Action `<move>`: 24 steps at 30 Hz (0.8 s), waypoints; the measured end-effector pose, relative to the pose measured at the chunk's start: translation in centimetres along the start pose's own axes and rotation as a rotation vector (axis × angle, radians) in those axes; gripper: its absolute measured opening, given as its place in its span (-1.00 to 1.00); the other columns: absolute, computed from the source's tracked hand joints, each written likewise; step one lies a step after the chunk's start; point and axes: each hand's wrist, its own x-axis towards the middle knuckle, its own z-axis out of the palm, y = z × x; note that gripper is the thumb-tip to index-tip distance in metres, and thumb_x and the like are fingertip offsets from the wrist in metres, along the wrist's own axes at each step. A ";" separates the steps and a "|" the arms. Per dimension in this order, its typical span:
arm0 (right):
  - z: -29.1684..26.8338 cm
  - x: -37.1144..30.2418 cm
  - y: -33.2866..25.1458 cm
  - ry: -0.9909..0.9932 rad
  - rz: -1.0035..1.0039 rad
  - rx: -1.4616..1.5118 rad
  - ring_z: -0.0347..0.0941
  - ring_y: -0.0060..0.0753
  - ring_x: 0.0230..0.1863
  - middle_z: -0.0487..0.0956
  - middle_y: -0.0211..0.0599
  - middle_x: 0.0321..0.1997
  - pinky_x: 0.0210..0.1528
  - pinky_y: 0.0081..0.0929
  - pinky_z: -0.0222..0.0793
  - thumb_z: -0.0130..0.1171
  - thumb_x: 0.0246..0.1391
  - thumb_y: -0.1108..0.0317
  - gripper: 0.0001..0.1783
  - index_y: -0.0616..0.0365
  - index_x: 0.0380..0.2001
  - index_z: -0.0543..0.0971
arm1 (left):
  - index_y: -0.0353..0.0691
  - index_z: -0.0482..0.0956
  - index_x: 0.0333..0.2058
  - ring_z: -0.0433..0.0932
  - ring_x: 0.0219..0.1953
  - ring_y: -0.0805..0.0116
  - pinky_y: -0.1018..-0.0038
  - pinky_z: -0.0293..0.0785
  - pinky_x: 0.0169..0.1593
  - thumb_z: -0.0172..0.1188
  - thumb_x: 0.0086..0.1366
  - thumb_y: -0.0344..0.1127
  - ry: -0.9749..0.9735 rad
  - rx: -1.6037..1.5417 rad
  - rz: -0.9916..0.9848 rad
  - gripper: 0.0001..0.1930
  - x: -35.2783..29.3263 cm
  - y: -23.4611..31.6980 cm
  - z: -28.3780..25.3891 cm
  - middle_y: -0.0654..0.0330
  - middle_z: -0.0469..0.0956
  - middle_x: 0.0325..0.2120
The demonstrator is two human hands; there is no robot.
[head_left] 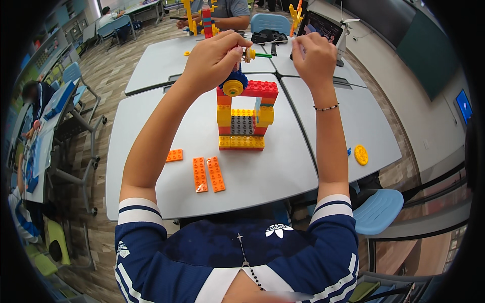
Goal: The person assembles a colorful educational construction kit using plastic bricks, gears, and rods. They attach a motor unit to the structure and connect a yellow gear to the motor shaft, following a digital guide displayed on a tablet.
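Observation:
A tower of red, yellow and orange building blocks (244,143) stands upright on the white table, with an open frame in its middle. At its top sit a blue gear with a yellow hub (233,88) and, farther back, a small yellow pulley (250,54) on a green axle (263,55). My left hand (214,58) is closed at the pulley, fingertips beside or against it; what they pinch is hidden. Raised to the right of the tower, my right hand (316,56) has bent fingers pressed together. A thin pale line, perhaps string, seems to run between both hands.
Orange block plates (200,174) lie left of the tower, a yellow wheel (360,155) at the right. Across the table, a person (230,15) sits by another block build (207,22). A tablet (319,28) stands far right, and a blue chair (379,212) near right.

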 end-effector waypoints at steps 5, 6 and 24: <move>-1.7 1.1 -0.3 0.243 0.257 0.376 0.44 -0.44 -0.38 0.52 -0.42 -0.43 -0.23 -0.41 0.29 0.17 0.12 0.28 -0.85 0.09 -0.45 0.58 | -0.19 0.56 -0.23 0.55 -0.33 0.32 0.46 0.45 -0.25 -0.06 0.23 -0.29 0.068 0.049 0.063 -0.75 0.0 0.1 0.2 0.17 0.55 -0.34; -2.1 1.2 -0.6 0.259 0.367 0.564 0.44 -0.44 -0.37 0.54 -0.41 -0.41 -0.22 -0.43 0.31 0.14 0.16 0.28 -0.84 0.11 -0.42 0.57 | -0.18 0.57 -0.24 0.55 -0.36 0.29 0.42 0.44 -0.28 -0.05 0.22 -0.28 0.090 0.047 0.081 -0.75 0.1 0.1 0.3 0.17 0.54 -0.38; -5.0 -1.7 0.0 -0.602 0.765 1.178 0.02 -0.81 -0.68 0.21 -0.62 -0.69 -0.63 -0.73 0.02 0.05 0.19 0.18 -0.71 0.20 -0.23 0.52 | -0.15 0.59 -0.27 0.56 -0.35 0.30 0.41 0.42 -0.29 0.07 0.20 -0.19 0.092 0.104 0.080 -0.77 0.1 0.0 0.3 0.20 0.56 -0.37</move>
